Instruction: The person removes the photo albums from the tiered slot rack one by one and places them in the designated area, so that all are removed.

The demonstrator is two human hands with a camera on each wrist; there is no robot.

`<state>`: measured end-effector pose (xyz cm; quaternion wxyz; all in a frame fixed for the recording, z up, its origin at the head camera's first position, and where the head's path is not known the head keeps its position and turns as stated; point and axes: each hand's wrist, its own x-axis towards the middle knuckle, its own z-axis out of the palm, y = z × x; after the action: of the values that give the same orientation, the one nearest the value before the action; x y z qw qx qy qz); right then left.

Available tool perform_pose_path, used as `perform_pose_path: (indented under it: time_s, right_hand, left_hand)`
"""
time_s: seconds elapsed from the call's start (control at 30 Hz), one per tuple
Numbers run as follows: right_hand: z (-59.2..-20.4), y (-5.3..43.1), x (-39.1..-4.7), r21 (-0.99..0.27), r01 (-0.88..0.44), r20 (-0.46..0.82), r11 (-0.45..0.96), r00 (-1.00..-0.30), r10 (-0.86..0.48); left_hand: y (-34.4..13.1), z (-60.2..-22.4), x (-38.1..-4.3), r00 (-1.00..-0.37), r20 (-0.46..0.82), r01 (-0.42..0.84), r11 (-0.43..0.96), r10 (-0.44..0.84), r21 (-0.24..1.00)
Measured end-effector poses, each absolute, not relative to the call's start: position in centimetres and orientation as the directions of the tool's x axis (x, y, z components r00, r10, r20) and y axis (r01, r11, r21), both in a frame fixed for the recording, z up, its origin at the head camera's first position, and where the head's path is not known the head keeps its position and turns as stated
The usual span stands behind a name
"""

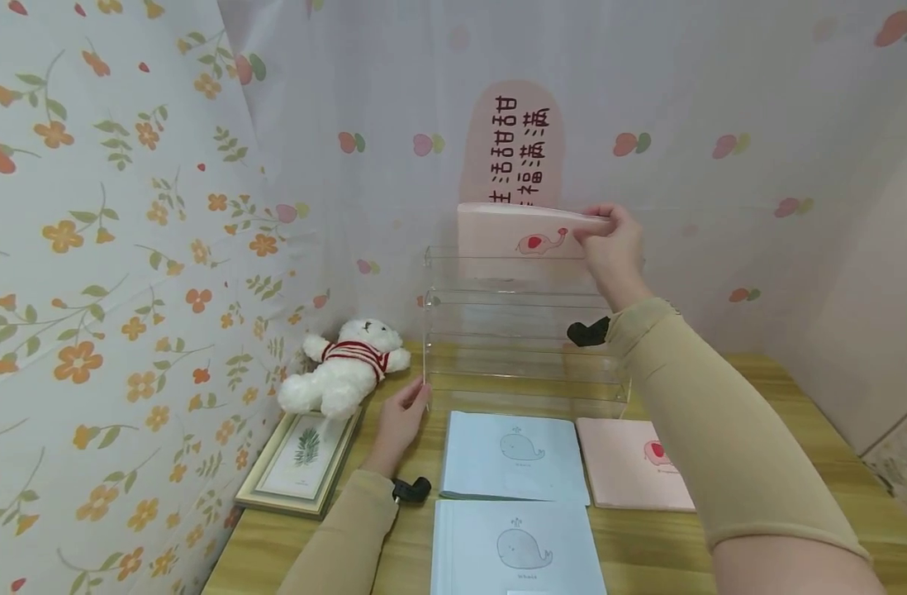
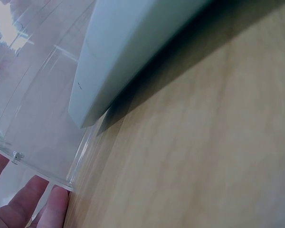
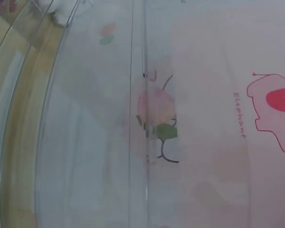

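Note:
A clear acrylic tiered rack (image 1: 524, 376) stands at the back of the table. My left hand (image 1: 400, 423) holds its lower left side; in the left wrist view, fingers (image 2: 54, 209) lie round the panel's edge. Up at the rack's top, my right hand (image 1: 615, 252) pinches the right end of a pink booklet (image 1: 486, 235) with a red elephant drawing. That booklet stands upright and overlaps the top tier in the head view. In the right wrist view, the pink cover (image 3: 213, 142) reads "Elephant", beside the clear tiers (image 3: 145, 190); the hand is out of that frame.
Before the rack lie two pale blue whale booklets, one farther (image 1: 483, 467) and one nearer (image 1: 468, 549). A pink elephant booklet (image 1: 617, 479) lies to their right, partly behind my right sleeve. At left are a white teddy bear (image 1: 312, 392) and a framed plant picture (image 1: 293, 463).

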<state>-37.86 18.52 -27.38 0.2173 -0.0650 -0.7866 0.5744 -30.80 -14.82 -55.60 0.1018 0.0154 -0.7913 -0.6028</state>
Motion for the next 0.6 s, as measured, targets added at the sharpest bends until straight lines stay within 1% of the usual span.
perform_pose_path:
  time_s: [0.13, 0.4, 0.5, 0.6]
  right_hand:
    - [-26.7, 19.1, -37.0, -0.927, -0.201, 0.313, 0.316, -0.879, 0.359]
    - [-24.8, 20.4, -34.5, -0.906, -0.337, 0.416, 0.256, -0.819, 0.395]
    - [-25.0, 21.2, -33.0, -0.892, -0.366, 0.447, 0.265, -0.806, 0.389]
    - [-25.7, 22.2, -31.1, -0.886, -0.352, 0.449, 0.303, -0.814, 0.368]
  left_hand:
    - [-14.8, -55.7, -30.8, -0.979, 0.137, 0.092, 0.269, -0.153, 0.959]
    - [-14.8, -55.6, -30.8, -0.979, 0.133, 0.088, 0.265, -0.156, 0.96]
    - [-14.8, -55.7, -30.9, -0.978, 0.139, 0.092, 0.274, -0.155, 0.957]
    - [-14.8, -55.7, -30.9, -0.98, 0.132, 0.088, 0.269, -0.151, 0.959]
